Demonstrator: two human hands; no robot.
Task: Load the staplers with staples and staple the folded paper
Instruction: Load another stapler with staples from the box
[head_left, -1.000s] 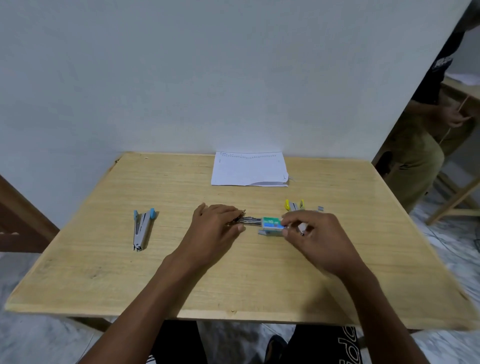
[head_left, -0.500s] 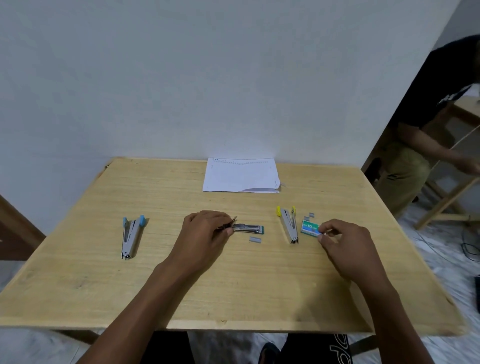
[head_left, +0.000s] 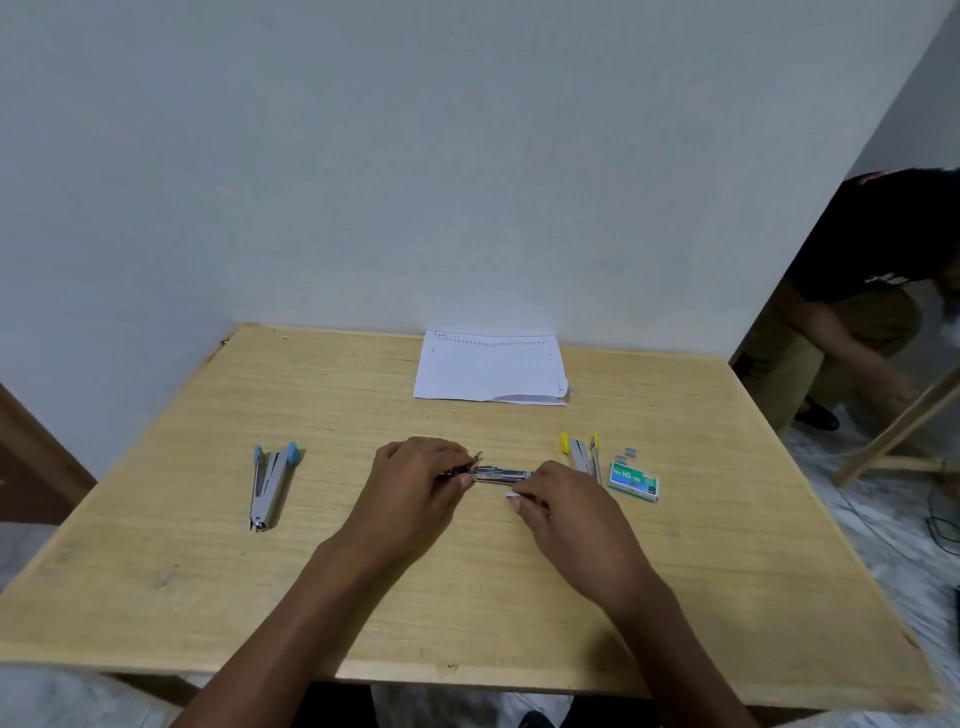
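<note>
Stapler (head_left: 501, 474) axis runs left-right between hands. Left hand (head_left: 415, 480) grips its left end; right hand (head_left: 566, 506), fingers curled, meets staple strip (head_left: 513, 496) at right end, hold unclear.

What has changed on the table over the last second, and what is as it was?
The right hand carried the staple box rightward, let it go beside the yellow stapler, then returned left to the staple strip by the middle stapler; a grip on it is unclear. The left hand still holds that stapler. The blue stapler and folded paper stayed put.
</note>
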